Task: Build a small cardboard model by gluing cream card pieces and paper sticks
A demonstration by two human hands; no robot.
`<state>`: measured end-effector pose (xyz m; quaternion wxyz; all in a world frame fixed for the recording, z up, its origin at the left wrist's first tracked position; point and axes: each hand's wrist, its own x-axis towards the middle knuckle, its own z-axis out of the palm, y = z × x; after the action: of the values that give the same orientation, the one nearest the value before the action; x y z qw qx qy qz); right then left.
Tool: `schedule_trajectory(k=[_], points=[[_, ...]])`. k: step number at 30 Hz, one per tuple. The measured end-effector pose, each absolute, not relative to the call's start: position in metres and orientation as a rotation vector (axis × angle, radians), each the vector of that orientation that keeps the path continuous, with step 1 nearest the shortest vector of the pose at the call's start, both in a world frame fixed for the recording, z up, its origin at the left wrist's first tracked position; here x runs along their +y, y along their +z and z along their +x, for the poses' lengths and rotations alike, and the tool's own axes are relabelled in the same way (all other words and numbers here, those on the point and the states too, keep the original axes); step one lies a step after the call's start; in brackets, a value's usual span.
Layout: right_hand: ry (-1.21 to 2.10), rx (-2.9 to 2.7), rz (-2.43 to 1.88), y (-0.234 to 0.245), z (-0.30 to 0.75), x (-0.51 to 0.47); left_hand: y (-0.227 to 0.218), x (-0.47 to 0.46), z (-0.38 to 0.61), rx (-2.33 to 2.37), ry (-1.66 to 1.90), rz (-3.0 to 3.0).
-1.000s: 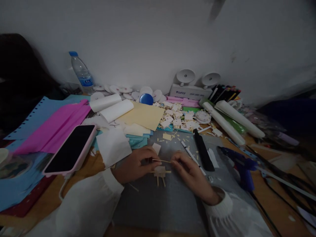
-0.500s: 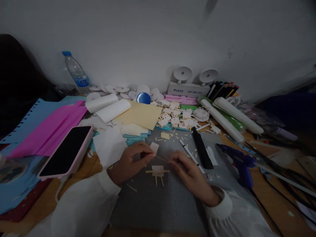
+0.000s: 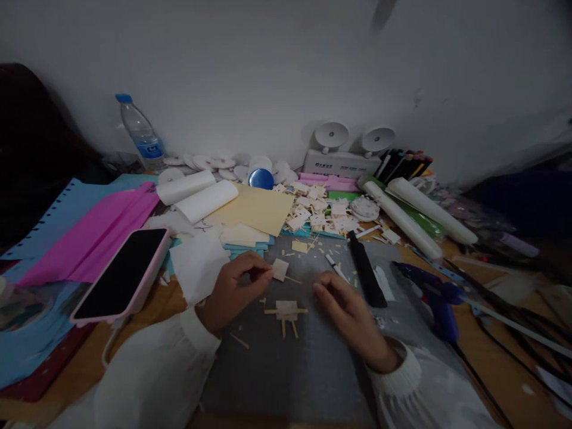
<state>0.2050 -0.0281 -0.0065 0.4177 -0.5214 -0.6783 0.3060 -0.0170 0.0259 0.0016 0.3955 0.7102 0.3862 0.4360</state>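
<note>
My left hand [image 3: 239, 289] pinches the left edge of a small pale paper square [image 3: 280, 269] above the grey mat. A thin paper strip [image 3: 293, 280] sticks out to the right from the square's lower corner, its far end free. A short gap away is my right hand [image 3: 342, 310], its fingers curled together with nothing visible in them. Below and between the hands lies a little paper figure [image 3: 286, 310], a square body with strips as arms and legs. A white pen [image 3: 336, 268] is partly hidden behind my right hand.
Many similar paper figures [image 3: 317, 208] are heaped at the back. To the right lie a black tube-shaped object [image 3: 366, 271] and a blue glue gun [image 3: 440, 301] with its cable. A phone [image 3: 125, 274] and coloured paper are at left; a water bottle [image 3: 140, 134] stands behind.
The right hand has let go of the strip's end and moved slightly right. The left hand has shifted slightly left and still holds the square. The figure on the mat stays put.
</note>
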Motion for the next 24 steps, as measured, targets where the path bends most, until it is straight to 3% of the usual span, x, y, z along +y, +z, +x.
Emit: schedule_trajectory(k=[9,24], points=[[0.341,-1.989,-1.392,-0.001,0.219,0.007,-0.004,0.038,-0.022,1.336,1.191,1.806],[0.066,-2.434,-1.591,-0.007,0.187,0.068,0.007,0.032,-0.027,1.334,1.323,1.598]])
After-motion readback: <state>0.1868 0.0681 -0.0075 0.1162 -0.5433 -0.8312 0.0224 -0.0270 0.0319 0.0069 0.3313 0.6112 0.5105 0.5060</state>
